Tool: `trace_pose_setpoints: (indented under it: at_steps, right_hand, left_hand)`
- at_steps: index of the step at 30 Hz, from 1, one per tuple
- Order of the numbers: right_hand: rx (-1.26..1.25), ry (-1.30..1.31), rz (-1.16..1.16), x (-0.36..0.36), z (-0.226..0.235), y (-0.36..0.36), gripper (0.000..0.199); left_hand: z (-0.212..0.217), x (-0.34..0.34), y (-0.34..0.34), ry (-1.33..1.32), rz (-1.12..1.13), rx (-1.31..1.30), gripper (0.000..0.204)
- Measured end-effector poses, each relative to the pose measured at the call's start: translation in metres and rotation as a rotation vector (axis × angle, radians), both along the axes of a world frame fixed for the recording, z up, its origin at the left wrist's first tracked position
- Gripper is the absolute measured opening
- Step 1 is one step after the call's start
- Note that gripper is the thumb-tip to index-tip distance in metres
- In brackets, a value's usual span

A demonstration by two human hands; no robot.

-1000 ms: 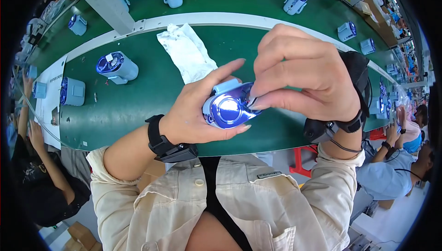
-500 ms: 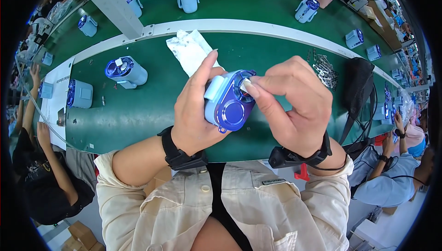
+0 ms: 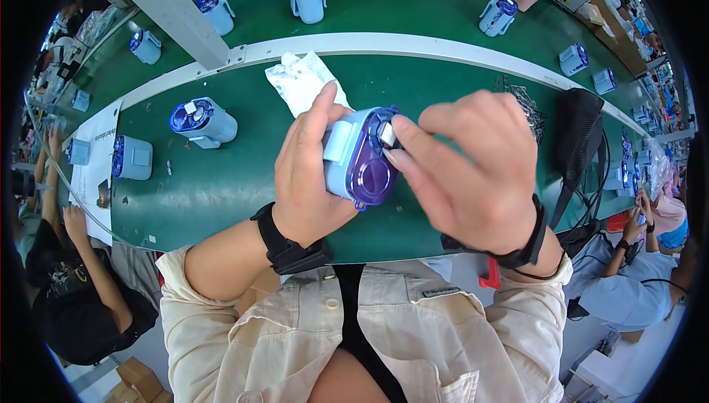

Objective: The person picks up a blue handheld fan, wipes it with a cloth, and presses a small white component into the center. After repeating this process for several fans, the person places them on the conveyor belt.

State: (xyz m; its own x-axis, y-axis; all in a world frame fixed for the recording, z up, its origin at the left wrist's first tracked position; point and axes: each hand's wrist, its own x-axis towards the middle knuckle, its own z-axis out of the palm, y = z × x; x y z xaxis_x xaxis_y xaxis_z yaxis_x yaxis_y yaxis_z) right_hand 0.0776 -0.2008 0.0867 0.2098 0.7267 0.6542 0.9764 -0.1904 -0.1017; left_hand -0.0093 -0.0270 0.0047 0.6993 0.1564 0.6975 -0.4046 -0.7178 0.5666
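left hand (image 3: 312,166): got the light-blue plastic housing (image 3: 360,161) gripped against palm, glossy purple face toward the camera | right hand (image 3: 473,170): thumb and index right by the small white block (image 3: 388,134) up top, can't tell if pinched | housing's between both hands, over the green workbench (image 3: 221,218)

A green table (image 3: 221,214) spreads across the near middle, with a pale sheen of light on its left part. A white rail (image 3: 340,43) runs along its far side, and at the left a thick white post (image 3: 166,15) stands against it. Beyond the rail lies another green surface (image 3: 402,8). Pale floor (image 3: 144,329) shows at the near left beside brown cardboard boxes (image 3: 136,377); something red (image 3: 490,274) sits below the table's near edge, right of the middle.
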Motion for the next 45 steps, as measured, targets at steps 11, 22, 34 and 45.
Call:
trace_pose_setpoints:
  at_steps: [11, 22, 34, 45]
  right_hand:
    - [0.159, 1.436, 0.517, 0.007, -0.031, 0.026, 0.032]
    - [0.368, 1.81, 0.736, -0.007, -0.047, 0.031, 0.042]
    - [0.258, 1.6, 0.728, 0.001, -0.044, 0.024, 0.042]
    - [0.411, 1.782, 0.646, -0.006, -0.041, 0.029, 0.038]
  left_hand:
    - [-0.001, -0.003, 0.001, 0.004, -0.07, -0.027, 0.099]
    - [-0.015, -0.001, 0.0, -0.006, -0.036, -0.075, 0.087]
    - [-0.014, -0.006, -0.001, -0.021, -0.075, -0.058, 0.083]
    - [-0.016, 0.006, -0.005, -0.034, -0.07, -0.097, 0.093]
